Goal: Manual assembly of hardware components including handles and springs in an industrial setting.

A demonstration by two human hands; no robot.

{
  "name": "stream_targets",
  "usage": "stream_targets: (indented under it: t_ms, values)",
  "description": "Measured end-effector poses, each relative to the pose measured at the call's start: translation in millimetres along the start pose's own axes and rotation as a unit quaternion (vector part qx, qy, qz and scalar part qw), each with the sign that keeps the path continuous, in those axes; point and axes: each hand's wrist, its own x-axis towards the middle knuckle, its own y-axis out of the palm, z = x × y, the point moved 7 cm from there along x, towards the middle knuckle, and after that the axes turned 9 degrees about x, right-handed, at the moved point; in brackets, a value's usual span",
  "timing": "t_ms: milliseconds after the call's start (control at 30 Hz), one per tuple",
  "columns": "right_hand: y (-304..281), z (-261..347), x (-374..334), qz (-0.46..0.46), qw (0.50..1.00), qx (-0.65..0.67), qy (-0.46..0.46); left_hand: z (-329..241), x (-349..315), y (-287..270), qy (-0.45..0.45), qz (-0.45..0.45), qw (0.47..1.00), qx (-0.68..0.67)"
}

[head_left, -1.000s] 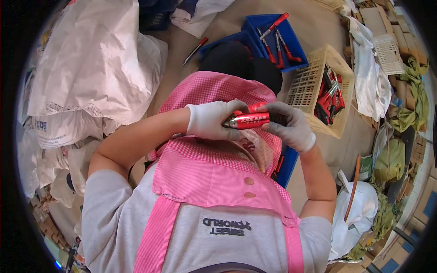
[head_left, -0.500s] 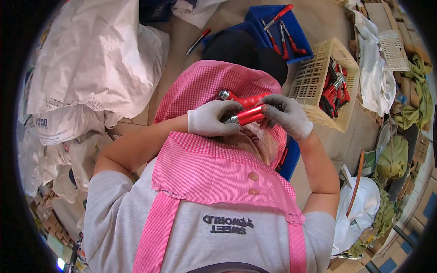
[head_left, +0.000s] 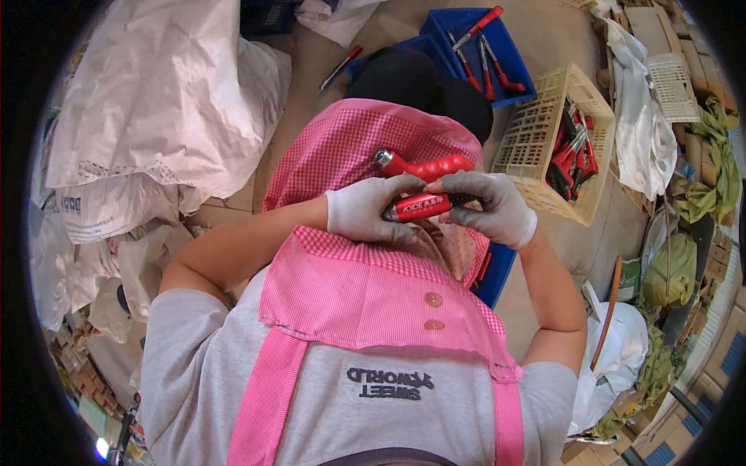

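In front of my lap, a shiny red metal cylinder (head_left: 420, 206) with pale lettering lies crosswise between my two gloved hands. My left hand (head_left: 371, 206) is closed round its left end. Its right end, where a dark ribbed part shows, is in the fingers of my right hand (head_left: 491, 203). Just beyond, a red bumpy-grip handle (head_left: 427, 168) with a silver metal collar rests on the pink checked apron (head_left: 350, 147). Both gloves are white with grey-coated fingers. The fingertips under the cylinder are partly hidden.
A blue bin (head_left: 513, 85) with red-handled tools stands far right of centre. Beside it is a cream plastic crate (head_left: 536, 128) holding red and black tools. One red-ended tool (head_left: 339, 69) lies on the floor. Large white sacks (head_left: 155, 93) fill the left side.
The red cylinder has turned, so its lettering now faces up and a dark ribbed end shows. My right fingers have shifted over its right end.
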Motion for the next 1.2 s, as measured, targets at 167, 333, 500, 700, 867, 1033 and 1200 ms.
stream_targets:
  t_ms: [167,333,500,700,867,1033,1200]
  values:
    - [-14.0,-4.1,11.9,-0.176,0.980,0.094,-0.026,-2.5,-21.8,-46.5,-0.027,-0.132,0.990,-0.041]
    - [40.1,-34.0,35.7,-0.042,0.848,-0.513,-0.122,1.2,-35.0,-87.7,-0.051,-0.267,0.962,-0.008]
    - [-24.6,7.3,12.4,-0.206,0.959,-0.177,-0.077,-6.6,-42.9,-89.9,-0.067,-0.234,0.961,0.134]
    - [-55.9,43.6,-21.2,-0.153,0.986,-0.043,0.049,-18.4,-29.3,-69.9,-0.036,-0.112,0.956,0.267]
    - [-31.4,42.4,-14.4,-0.007,0.986,-0.156,0.058,-24.2,-22.5,-42.7,-0.067,0.078,0.965,0.241]
    - [1.9,51.8,-5.2,0.060,0.952,-0.294,-0.066,7.7,-22.7,6.5,-0.084,0.249,0.965,-0.002]
    - [23.0,76.0,-12.5,0.056,0.760,-0.553,-0.337,16.8,-27.5,21.1,-0.153,0.317,0.922,-0.162]
